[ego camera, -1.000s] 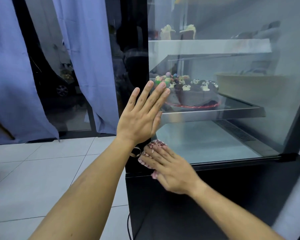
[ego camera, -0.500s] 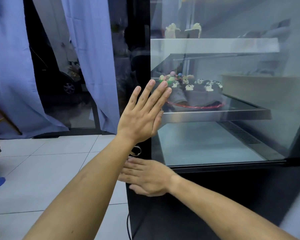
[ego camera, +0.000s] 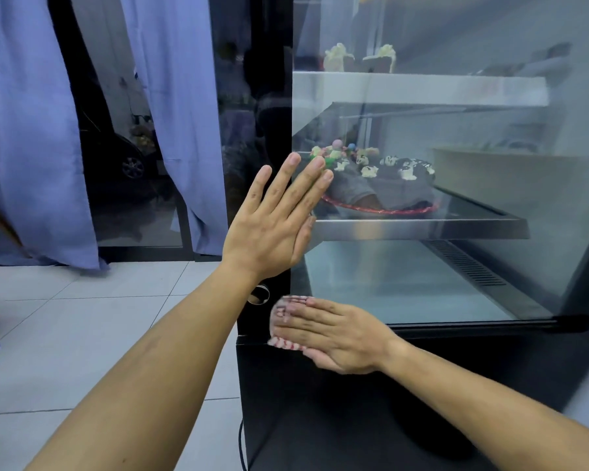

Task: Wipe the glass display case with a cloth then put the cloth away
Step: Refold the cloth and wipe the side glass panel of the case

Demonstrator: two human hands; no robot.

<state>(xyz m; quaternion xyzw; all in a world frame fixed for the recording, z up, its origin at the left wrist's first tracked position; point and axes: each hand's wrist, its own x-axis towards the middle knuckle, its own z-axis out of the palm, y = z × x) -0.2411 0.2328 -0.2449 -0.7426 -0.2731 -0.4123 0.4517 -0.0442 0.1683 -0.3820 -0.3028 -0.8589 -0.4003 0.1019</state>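
- While the left hand (ego camera: 274,222) lies flat with straight fingers against the glass display case (ego camera: 456,198) at its left front corner, the right hand (ego camera: 334,334) presses a cloth (ego camera: 281,312) onto the case's lower left corner, where the glass meets the black base (ego camera: 354,419).
- The cloth, white with red markings, sits under the right hand's straight fingers; only its edges show past the fingertips and below the little-finger side.
- Relative to the hands, the cloth is directly beneath the right palm and well below the left hand. The right hand is the nearer one by far, touching it, while the left is apart from it and only braces on the pane.
- The right hand's fingers point leftward, roughly along the bottom frame of the glass, so the unwiped pane lies up and to the right of the cloth.
- Compared with half a second ago, the right hand has slid rightward and a little up, back onto the case's corner, and the cloth peeks out again where before the hand hid it. The left hand has kept its place on the glass.
- Inside, a chocolate cake (ego camera: 385,185) rests on the middle shelf (ego camera: 422,229), untouched by the work outside.
- Judging by the position, wiping is under way along the bottom edge; putting the cloth away is not yet begun.
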